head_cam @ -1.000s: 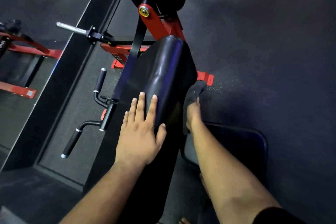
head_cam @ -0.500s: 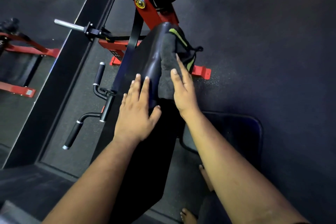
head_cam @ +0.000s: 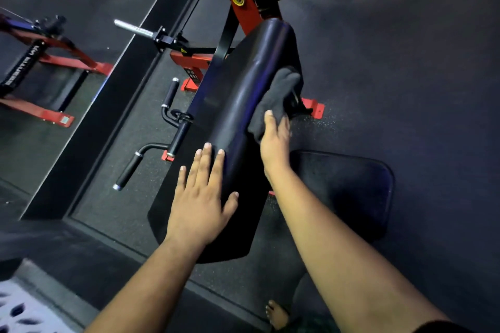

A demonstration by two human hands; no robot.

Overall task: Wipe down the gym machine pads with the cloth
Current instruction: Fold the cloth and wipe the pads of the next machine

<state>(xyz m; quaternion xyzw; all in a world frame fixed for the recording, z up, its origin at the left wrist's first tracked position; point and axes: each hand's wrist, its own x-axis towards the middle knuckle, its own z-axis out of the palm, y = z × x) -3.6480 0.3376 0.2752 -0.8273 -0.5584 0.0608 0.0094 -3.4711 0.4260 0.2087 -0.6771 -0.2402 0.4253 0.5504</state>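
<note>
Long black pad (head_cam: 243, 116) runs near-left to far-right, glossy vinyl, upper end rounded. Left hand (head_cam: 201, 203) flat on near half, fingers straight. Right hand (head_cam: 274, 138) grips dark grey cloth (head_cam: 278, 94) against pad's right edge. Seat pad (head_cam: 351, 189) right; black handles (head_cam: 151, 138) left; red frame (head_cam: 246, 13) far.

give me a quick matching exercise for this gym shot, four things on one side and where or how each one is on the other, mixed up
Things:
1. left hand
2. right hand
3. cloth
4. seat pad

States:
a. low on the floor side, right of the long pad, untouched
b. flat, fingers straight, on the long pad
c. dark grey, draped on the long pad's right edge
d. pressing the cloth

Pairs: 1-b, 2-d, 3-c, 4-a
</note>
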